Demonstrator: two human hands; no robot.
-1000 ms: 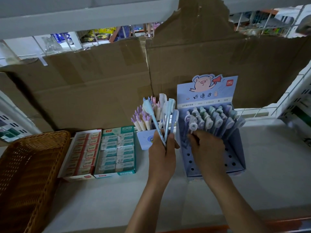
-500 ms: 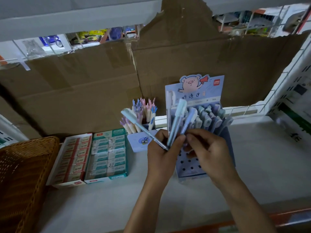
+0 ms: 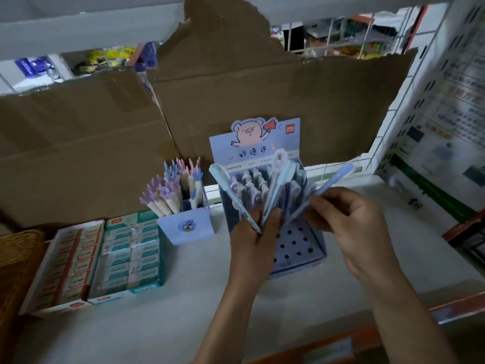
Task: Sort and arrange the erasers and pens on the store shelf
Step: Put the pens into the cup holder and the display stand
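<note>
My left hand (image 3: 253, 240) grips a fan of several pastel pens (image 3: 274, 185) in front of the blue pig-printed pen display box (image 3: 262, 147). My right hand (image 3: 349, 222) pinches one light-blue pen (image 3: 332, 181) that points up and to the right, beside the fan. The display box holds several more pens at its back, and empty holes show in its front rows. Left of it stands a small blue holder with purple and pink topped pens (image 3: 173, 190). Two open trays of erasers, one red (image 3: 69, 261) and one teal (image 3: 131, 250), lie at the left of the shelf.
A wicker basket (image 3: 18, 256) sits at the far left edge. Brown cardboard (image 3: 105, 143) lines the back of the shelf. A white wire grid and printed boxes (image 3: 446, 122) stand at the right. Bare shelf surface (image 3: 380, 271) lies in front and to the right of the display box.
My right hand left the pens in the display box, came to the bundle in my left hand and has drawn one light-blue pen out to the right. The view shifted leftward.
</note>
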